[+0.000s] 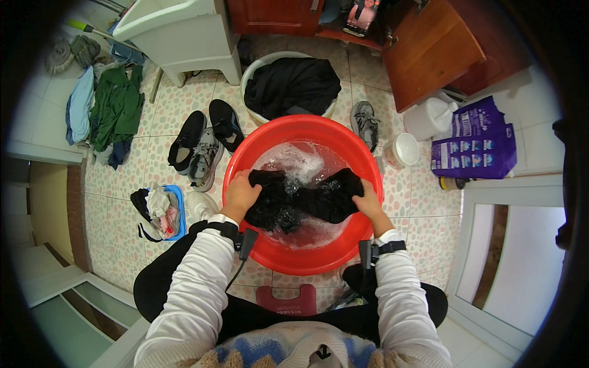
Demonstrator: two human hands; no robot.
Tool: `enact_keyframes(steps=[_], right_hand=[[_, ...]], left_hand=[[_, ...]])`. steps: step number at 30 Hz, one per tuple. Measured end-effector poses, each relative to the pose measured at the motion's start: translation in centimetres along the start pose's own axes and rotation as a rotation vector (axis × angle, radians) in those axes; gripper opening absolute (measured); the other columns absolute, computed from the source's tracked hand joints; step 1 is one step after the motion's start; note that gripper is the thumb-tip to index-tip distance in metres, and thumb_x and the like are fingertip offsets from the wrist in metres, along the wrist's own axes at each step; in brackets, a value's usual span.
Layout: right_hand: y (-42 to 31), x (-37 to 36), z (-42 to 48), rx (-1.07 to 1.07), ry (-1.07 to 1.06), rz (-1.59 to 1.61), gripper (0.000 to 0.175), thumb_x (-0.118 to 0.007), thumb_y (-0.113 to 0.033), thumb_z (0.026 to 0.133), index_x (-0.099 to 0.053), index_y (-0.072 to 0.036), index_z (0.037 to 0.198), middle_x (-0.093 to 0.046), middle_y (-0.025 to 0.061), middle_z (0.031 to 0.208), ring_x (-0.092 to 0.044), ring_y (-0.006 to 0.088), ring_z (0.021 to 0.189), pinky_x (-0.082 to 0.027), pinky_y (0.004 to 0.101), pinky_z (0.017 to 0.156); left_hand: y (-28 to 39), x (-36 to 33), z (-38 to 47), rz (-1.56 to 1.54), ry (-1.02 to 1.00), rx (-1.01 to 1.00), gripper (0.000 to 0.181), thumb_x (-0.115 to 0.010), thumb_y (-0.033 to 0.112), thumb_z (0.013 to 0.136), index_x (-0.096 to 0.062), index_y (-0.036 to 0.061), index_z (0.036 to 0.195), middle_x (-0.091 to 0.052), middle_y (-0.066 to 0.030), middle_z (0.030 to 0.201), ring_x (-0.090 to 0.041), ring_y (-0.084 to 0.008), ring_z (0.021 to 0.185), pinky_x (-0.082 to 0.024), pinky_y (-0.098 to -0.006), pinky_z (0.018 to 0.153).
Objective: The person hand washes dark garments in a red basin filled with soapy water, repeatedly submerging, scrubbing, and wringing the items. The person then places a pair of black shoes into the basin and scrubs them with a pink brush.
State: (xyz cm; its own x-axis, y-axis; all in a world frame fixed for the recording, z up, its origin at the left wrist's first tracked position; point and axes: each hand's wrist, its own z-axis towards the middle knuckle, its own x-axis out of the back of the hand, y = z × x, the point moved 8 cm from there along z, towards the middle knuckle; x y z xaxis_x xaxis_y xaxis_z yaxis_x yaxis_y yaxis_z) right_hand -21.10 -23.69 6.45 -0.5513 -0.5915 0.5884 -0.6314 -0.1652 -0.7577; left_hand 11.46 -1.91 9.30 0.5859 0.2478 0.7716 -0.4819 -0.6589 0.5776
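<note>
A wet black garment point(317, 200) stretches across a round red plastic basin point(303, 263), partly in sudsy water point(299, 158). At the basin's left side, my left hand point(243, 194) grips one end of the cloth, its thumb on top. My right hand point(368, 203) holds the other end by the right wall of the basin. The middle of the garment sags into the foam, and its lower parts are hidden there. Straps with small black devices sit on both wrists.
Beyond the basin is a white tub point(251, 73) of black clothes. Shoes point(186, 142) stand to the left, near a blue basket point(182, 211) of small laundry. A grey sneaker point(365, 125), white bucket point(401, 150), white jug point(428, 118) and purple bag point(476, 140) stand right. An open cabinet door point(428, 50) juts out.
</note>
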Motion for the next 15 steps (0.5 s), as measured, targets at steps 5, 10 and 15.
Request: enact_keyframes(steps=[5,10,15], right_hand=[[-3.0,-6.7,-2.7,-0.044,-0.091,-0.456,0.099,-0.074,-0.030,0.069,-0.014,-0.011,0.146,-0.004,0.0210,0.151,-0.012,0.0400,0.138,-0.022,0.0590,0.105],[-5.3,-11.5,-4.7,-0.088,-0.312,-0.752,0.115,-0.077,-0.051,0.061,-0.006,-0.023,0.148,0.008,0.0164,0.152,-0.004,0.0415,0.138,-0.023,0.0708,0.096],[-3.9,-13.5,-3.5,-0.143,-0.418,-0.871,0.116,-0.076,-0.052,0.063,-0.002,-0.022,0.148,0.004,0.0160,0.153,-0.016,0.0390,0.137,-0.032,0.0672,0.093]], left_hand=[[5.6,-1.8,-2.8,0.309,0.103,-0.289,0.072,-0.069,0.020,0.066,-0.042,0.0128,0.133,-0.033,-0.0180,0.140,-0.031,-0.0368,0.129,-0.025,-0.0562,0.104],[5.1,-7.5,-6.3,0.455,-0.198,-0.187,0.102,-0.078,0.046,0.061,-0.025,0.0199,0.144,-0.003,-0.0183,0.151,-0.008,-0.0390,0.138,-0.015,-0.0691,0.100],[2.0,-11.8,-6.3,0.557,-0.422,-0.118,0.103,-0.077,0.049,0.063,-0.022,0.0210,0.146,0.000,-0.0162,0.152,-0.007,-0.0384,0.139,-0.018,-0.0686,0.099]])
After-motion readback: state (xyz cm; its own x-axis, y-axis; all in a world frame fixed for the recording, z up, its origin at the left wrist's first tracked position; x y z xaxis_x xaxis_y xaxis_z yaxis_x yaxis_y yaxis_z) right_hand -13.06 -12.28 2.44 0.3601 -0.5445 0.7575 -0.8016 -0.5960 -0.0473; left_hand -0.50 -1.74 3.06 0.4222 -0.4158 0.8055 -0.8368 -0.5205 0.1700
